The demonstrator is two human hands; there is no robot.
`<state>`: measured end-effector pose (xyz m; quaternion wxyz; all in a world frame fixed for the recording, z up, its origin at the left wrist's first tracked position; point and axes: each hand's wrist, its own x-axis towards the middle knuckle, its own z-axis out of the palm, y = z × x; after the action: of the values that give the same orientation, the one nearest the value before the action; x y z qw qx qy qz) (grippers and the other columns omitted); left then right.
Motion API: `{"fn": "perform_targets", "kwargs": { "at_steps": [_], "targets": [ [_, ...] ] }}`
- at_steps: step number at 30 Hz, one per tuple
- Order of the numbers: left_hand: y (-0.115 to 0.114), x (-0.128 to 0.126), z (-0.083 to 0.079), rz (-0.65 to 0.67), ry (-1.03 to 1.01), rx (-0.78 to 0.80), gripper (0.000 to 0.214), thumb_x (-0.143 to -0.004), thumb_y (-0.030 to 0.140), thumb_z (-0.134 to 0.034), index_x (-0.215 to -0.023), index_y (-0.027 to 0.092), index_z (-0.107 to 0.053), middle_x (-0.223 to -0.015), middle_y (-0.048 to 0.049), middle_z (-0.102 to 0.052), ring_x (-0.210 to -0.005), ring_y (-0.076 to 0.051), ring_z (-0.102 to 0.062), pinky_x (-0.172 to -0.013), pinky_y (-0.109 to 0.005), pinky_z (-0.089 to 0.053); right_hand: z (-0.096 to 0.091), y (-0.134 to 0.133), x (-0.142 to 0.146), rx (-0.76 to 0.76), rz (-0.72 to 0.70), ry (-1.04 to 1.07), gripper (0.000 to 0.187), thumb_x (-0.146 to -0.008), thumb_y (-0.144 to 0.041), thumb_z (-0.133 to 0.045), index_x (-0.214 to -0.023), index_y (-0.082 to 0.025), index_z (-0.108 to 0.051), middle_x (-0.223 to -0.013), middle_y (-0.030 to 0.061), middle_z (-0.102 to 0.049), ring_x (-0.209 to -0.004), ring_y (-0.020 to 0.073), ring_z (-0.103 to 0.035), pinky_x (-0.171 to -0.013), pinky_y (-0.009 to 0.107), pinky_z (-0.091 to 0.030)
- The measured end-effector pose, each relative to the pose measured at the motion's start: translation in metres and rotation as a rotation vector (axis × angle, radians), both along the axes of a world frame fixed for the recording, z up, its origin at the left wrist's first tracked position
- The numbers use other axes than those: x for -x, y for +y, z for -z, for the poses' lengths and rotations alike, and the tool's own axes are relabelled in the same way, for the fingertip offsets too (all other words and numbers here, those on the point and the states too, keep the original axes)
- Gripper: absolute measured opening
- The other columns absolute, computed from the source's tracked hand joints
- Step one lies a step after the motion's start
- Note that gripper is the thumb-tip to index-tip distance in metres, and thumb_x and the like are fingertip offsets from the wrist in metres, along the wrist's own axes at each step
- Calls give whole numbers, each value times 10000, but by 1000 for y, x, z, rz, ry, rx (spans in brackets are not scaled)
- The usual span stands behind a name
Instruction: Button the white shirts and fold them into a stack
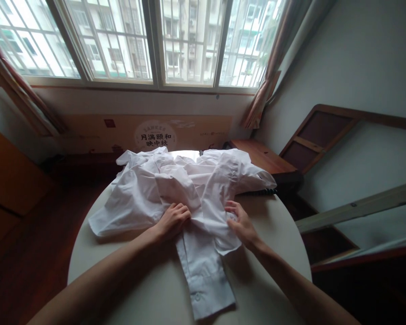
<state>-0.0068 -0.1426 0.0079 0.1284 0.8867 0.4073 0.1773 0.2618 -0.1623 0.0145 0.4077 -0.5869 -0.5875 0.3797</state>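
Round counter (280,225) has bare rim front-left and right, white shirt (135,194) heaped middle to far edge, my left hand (174,220) curled on it, right hand (242,225) half-bent alongside, grips unclear.

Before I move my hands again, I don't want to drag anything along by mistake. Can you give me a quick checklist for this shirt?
1. Left hand on the shirt: ok, fingers bent over the cloth.
2. Right hand at the shirt: ok, fingers and thumb at its right side.
3. Cuff spread out on the table: ok, it points towards you.
4. Button fastened: cannot tell; it shows on the cuff, but its hole does not.
5. Rest of the shirt smooth: not ok, it is bunched and creased.
6. Shirt clear of the dark striped item: not ok, it seems partly covered.
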Motion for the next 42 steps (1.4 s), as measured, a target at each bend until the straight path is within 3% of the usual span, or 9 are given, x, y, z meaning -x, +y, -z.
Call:
{"fn": "perform_targets", "kwargs": {
  "at_steps": [7,12,15,20,23,25,32,37,42],
  "targets": [
    [-4,51,-42,-45,-468,827,291,-830,451,-539,-790,163,-537,-724,1,-517,-627,-112,-466,-546,-213,-354,-55,-16,-40,157,-387,-78,252,-623,-116,-449,-852,-190,-520,-643,1,-662,-511,118,-502,-461,212,-303],
    [0,88,-57,96,-149,1181,346,-671,459,-704,-782,149,-597,-646,17,-509,-549,-93,-443,-476,-197,-306,-77,-28,-54,430,-997,-342,206,-731,-133,-503,-881,-150,-644,-711,24,-700,-658,148,-620,-577,224,-429],
    [6,87,-69,132,48,1271,389,-693,520,-676,-820,158,-616,-636,-7,-563,-518,-128,-508,-451,-217,-343,-93,-22,-55,443,-1125,-505,369,-768,-285,-626,-1119,-174,-639,-883,47,-719,-700,154,-642,-591,225,-460],
    [53,67,-88,-172,-83,695,476,-796,601,-507,-945,167,-629,-851,-81,-664,-704,-206,-623,-607,-290,-463,-122,51,-58,191,-682,-505,502,-856,-488,-522,-1263,-194,-543,-1029,94,-680,-622,153,-643,-530,263,-509],
    [95,52,-78,-517,-49,162,499,-781,581,-542,-1046,165,-615,-1056,-122,-649,-995,-274,-594,-822,-344,-446,-117,120,-45,-289,-167,-580,461,-874,-478,-501,-1219,-180,-568,-1145,123,-636,-988,241,-629,-842,375,-516],
    [118,44,-63,-663,18,60,578,-733,568,-609,-1135,153,-576,-1187,-153,-602,-1125,-304,-534,-905,-361,-407,-102,157,-31,-378,-55,-725,557,-821,-463,-591,-1269,-140,-524,-1291,162,-553,-1210,288,-504,-1015,410,-405],
    [133,41,-24,-654,-13,246,422,-727,241,-595,-1142,162,-581,-1121,-131,-657,-983,-244,-621,-819,-285,-439,-57,167,-6,-75,-222,-937,598,-793,-365,-638,-1316,-133,-466,-1214,167,-622,-1100,286,-592,-902,332,-453],
    [121,60,-24,-618,-130,185,414,-722,166,-511,-1129,152,-586,-1117,-115,-659,-972,-217,-614,-828,-277,-448,-65,117,-18,-158,-413,-938,376,-803,-278,-603,-1169,-193,-600,-1090,109,-681,-1014,254,-627,-847,285,-455],
    [113,82,-36,-489,82,550,343,-635,207,-567,-969,169,-638,-875,-60,-692,-699,-193,-623,-593,-244,-459,-81,105,-50,234,-676,-731,448,-774,-487,-622,-1121,-205,-642,-953,77,-689,-731,200,-656,-624,261,-490]
  ]
}}
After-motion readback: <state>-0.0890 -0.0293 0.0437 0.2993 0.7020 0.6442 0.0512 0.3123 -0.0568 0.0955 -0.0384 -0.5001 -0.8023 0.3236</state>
